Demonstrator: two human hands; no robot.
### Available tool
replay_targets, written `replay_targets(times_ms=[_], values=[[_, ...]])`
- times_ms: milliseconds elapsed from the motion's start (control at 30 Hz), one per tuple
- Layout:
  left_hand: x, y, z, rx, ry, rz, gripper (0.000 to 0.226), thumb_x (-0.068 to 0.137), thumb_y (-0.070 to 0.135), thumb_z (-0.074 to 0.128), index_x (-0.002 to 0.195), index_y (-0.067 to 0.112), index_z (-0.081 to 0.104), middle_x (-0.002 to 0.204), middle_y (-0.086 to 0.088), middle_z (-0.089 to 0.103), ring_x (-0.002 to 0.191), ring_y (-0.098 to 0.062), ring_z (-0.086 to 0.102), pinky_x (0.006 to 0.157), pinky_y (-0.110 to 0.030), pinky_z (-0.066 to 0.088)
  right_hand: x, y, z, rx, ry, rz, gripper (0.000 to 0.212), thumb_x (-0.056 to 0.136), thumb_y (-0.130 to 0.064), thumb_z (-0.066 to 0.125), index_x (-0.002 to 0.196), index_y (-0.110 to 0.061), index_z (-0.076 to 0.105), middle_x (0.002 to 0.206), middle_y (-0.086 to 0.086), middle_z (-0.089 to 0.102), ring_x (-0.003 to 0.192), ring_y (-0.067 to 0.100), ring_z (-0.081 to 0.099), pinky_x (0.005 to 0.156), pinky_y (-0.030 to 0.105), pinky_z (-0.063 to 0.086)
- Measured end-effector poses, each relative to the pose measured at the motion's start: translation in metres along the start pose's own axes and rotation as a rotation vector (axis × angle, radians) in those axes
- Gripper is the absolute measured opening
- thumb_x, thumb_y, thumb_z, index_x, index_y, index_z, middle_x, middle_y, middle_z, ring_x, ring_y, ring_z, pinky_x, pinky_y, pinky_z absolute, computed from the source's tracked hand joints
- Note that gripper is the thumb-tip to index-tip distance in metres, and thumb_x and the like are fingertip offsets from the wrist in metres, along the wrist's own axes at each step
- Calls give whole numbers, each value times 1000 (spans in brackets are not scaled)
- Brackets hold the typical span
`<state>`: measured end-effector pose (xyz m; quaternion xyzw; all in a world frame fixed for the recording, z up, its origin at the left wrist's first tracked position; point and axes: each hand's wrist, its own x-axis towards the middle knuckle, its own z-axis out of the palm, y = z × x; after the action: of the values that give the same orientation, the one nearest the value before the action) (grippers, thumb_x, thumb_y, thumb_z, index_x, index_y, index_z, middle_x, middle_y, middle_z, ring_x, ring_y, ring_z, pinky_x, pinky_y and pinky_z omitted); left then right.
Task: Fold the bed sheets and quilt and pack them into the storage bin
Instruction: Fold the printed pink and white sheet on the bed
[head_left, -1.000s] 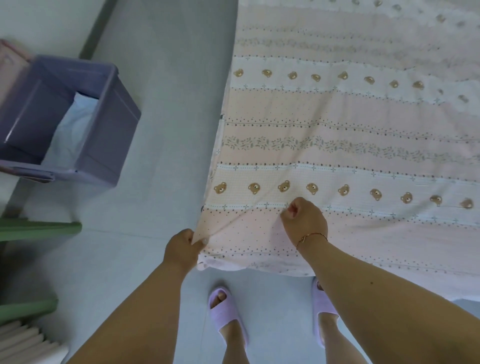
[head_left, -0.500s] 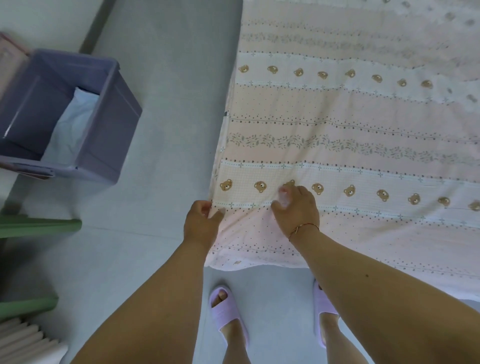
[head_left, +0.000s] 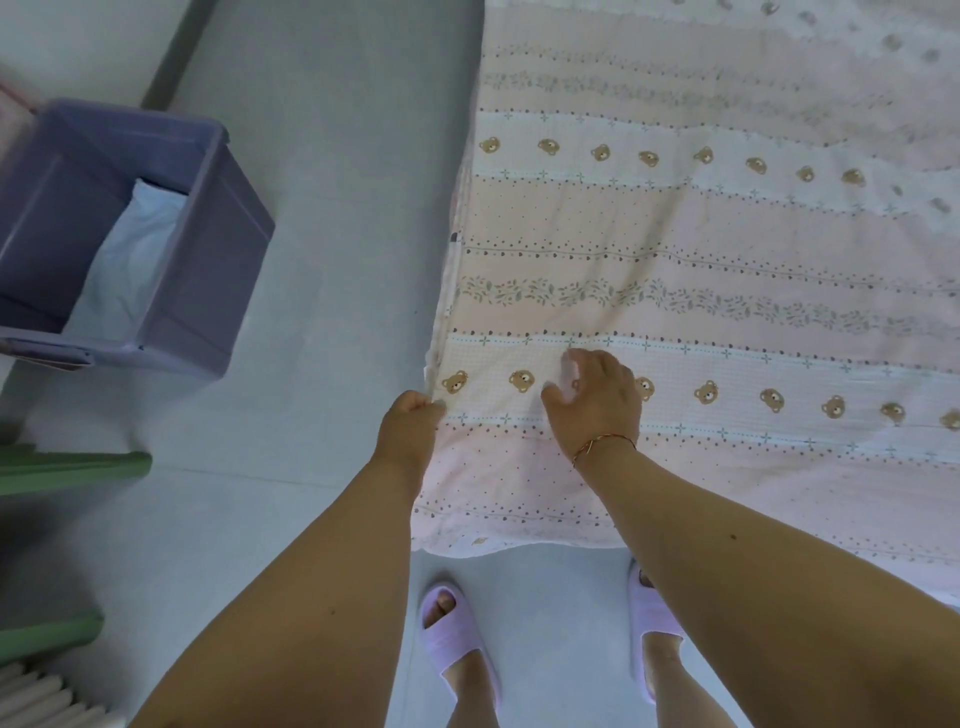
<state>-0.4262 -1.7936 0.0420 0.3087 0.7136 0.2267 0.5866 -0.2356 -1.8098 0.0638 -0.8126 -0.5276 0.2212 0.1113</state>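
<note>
Grey floor; bear-print quilt spread flat, right. Purple storage bin far left. Left hand pinches quilt's left edge; right hand spread, pressing. Soft, bulky, light: grip corners.

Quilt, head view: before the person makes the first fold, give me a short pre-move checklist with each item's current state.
1. Left hand grips the side edge of the quilt: ok.
2. Right hand has a grip: not ok, its fingers are spread, resting on the fabric.
3. Quilt lies flat where visible: ok; the far side is out of frame, cannot tell.
4. Storage bin is open and within view: ok.
5. Room left in the bin beside the light blue fabric: cannot tell.
</note>
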Motion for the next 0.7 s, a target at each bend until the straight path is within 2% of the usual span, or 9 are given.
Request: replay_targets(times_ms=[67, 133, 233, 333, 433, 500, 533, 600, 700], values=[[3, 1, -3, 8, -17, 23, 35, 95, 27, 56, 69, 16, 36, 66, -2, 32, 61, -16, 28, 55, -27, 24, 2, -10, 4, 100, -189, 9, 23, 90, -32, 49, 97, -16, 62, 98, 3, 57, 93, 21, 51, 84, 34, 42], [6, -2, -9, -1, 61, 47, 43, 97, 27, 55, 62, 16, 31, 61, 0, 30, 57, -16, 25, 53, -26, 23, -4, -21, 7, 208, -281, -45, 24, 91, -27, 47, 71, -14, 54, 74, 1, 51, 71, 17, 46, 72, 31, 41], [0, -5, -14, -33, 11, 35, 35, 97, 30, 53, 68, 13, 43, 66, -5, 40, 62, -18, 34, 55, -28, 32, -4, -22, 11, 179, -133, -131, 18, 92, -30, 45, 93, -23, 61, 93, -12, 48, 91, 7, 39, 83, 23, 35], [-9, -12, -16, 5, -192, -76, 17, 90, 31, 65, 93, 14, 64, 96, -6, 64, 88, -24, 57, 83, -35, 47, -8, -18, 14, 166, -272, -52, 30, 87, -36, 35, 64, -19, 46, 66, -4, 45, 63, 13, 41, 61, 25, 36], [-16, -33, -25, 211, -317, -123, 8, 82, 20, 74, 87, 18, 68, 101, -6, 66, 89, -20, 58, 78, -29, 43, -25, -10, 19, 177, -130, -31, 19, 84, -41, 40, 73, -31, 53, 78, -14, 42, 74, 5, 39, 68, 23, 37], [-21, -52, -32, 294, -339, -135, 16, 77, 16, 78, 89, 19, 68, 103, -5, 66, 91, -20, 59, 78, -29, 44, -35, -5, 24, 174, -113, -42, 22, 85, -34, 43, 63, -36, 44, 72, -16, 39, 70, 7, 40, 61, 21, 33], [-24, -62, -35, 300, -335, -139, 27, 75, 15, 80, 100, 18, 68, 109, -4, 66, 98, -23, 60, 82, -31, 47, -40, -4, 27, 163, -151, -40, 29, 86, -32, 43, 58, -34, 38, 67, -13, 39, 66, 10, 42, 56, 21, 31], [-27, -76, -37, 309, -305, -123, 46, 76, 15, 79, 120, 14, 63, 119, -7, 65, 109, -27, 59, 91, -35, 49, -48, -4, 31, 181, -148, -4, 26, 87, -31, 47, 63, -33, 41, 74, -10, 47, 72, 14, 48, 61, 23, 37], [-31, -85, -34, 316, -282, -71, 46, 82, 19, 76, 124, 9, 61, 120, -6, 63, 111, -28, 58, 93, -34, 48, -63, -4, 34, 261, -58, -6, 24, 85, -31, 52, 65, -38, 41, 77, -7, 46, 76, 14, 46, 71, 27, 39]])
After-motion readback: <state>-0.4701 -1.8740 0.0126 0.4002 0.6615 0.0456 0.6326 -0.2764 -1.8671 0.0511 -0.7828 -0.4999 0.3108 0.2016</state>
